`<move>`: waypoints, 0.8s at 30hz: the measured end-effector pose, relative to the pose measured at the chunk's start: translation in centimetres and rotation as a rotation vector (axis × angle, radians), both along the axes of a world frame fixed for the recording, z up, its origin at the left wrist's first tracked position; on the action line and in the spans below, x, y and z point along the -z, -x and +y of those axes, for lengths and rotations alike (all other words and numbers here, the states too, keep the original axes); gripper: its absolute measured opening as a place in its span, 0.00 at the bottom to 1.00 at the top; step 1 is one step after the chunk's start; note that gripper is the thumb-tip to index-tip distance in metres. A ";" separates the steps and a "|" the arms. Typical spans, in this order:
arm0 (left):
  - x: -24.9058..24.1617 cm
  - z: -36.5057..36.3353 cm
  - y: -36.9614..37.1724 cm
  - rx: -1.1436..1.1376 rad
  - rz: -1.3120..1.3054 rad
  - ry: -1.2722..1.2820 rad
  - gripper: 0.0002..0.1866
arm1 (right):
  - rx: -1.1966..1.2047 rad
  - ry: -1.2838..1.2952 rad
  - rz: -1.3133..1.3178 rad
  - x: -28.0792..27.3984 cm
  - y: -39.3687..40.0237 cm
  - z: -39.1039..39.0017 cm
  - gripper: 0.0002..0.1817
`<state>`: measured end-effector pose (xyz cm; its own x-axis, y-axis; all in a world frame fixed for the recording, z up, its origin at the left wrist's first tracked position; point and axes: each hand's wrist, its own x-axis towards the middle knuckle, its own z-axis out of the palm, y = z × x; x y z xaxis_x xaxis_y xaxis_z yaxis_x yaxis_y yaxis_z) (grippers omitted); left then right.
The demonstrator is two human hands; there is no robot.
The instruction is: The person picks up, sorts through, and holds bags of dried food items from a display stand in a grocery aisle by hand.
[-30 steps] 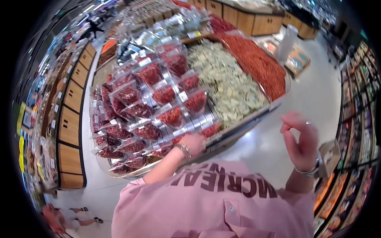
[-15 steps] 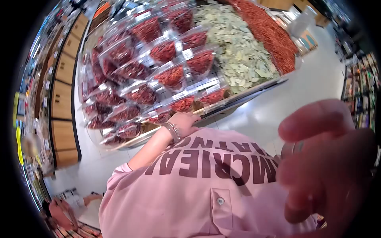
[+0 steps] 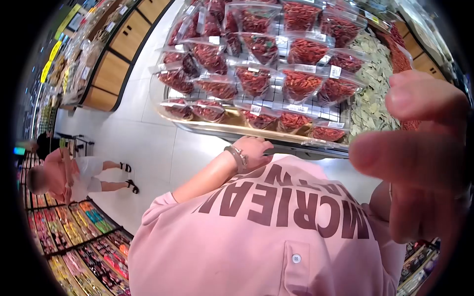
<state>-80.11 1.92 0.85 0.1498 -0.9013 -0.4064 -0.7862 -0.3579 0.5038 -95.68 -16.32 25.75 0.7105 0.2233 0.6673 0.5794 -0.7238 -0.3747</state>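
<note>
My left hand point(image 3: 253, 152), with bracelets at the wrist, is in front of my shirt, just below the wooden rim point(image 3: 256, 131) of the display bin. Its fingers reach to the right, loosely apart, with nothing seen in them. Clear bags of dried red chilies point(image 3: 302, 85) lie in rows beyond the rim. Large and blurred, my right hand point(image 3: 419, 153) is raised close to the camera at the right, its fingers spread and nothing visible between them. It covers part of the loose pale dried leaves point(image 3: 373, 84) and loose red chilies point(image 3: 399, 60).
A person point(image 3: 74, 172) in a pink top and white shorts stands at the left, beside a rack of colourful packets point(image 3: 74, 232). Wooden cabinets point(image 3: 106, 81) run along the upper left. Pale tiled floor point(image 3: 153, 148) lies between them and the bin.
The view has turned left, so the bin and both hands appear further right. The person at the left has come into fuller view. My left hand shows slightly away from the rim.
</note>
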 end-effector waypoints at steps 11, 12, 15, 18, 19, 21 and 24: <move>-1.2 1.7 -5.3 -0.499 -0.169 0.337 0.09 | -0.108 0.025 -0.066 0.3 0.2 -0.9 0.15; -1.4 2.3 -7.1 -0.537 -0.247 0.379 0.10 | -0.104 0.029 -0.067 0.6 0.3 -1.1 0.15; -1.8 3.5 -13.0 -0.638 -0.487 0.517 0.16 | -0.039 0.048 -0.053 2.2 0.6 -1.8 0.16; -1.7 3.2 -16.7 -0.552 -0.734 0.479 0.19 | 0.197 -0.074 -0.011 6.2 0.9 -2.2 0.15; -1.2 2.9 -17.8 -0.560 -0.732 0.401 0.18 | 0.246 -0.061 0.069 7.4 1.4 -2.8 0.15; -0.5 2.4 -19.6 -0.499 -0.744 0.222 0.14 | 0.374 -0.031 0.213 9.4 3.3 -4.3 0.16; 0.2 2.1 -21.3 -0.493 -0.758 0.166 0.08 | 0.527 -0.175 0.354 11.6 6.1 -6.4 0.15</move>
<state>-58.83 4.02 0.61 0.7065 -0.7024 0.0864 -0.7045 -0.7097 -0.0092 -101.76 -22.68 14.13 0.8782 -0.3051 0.3684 -0.0155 -0.7880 -0.6155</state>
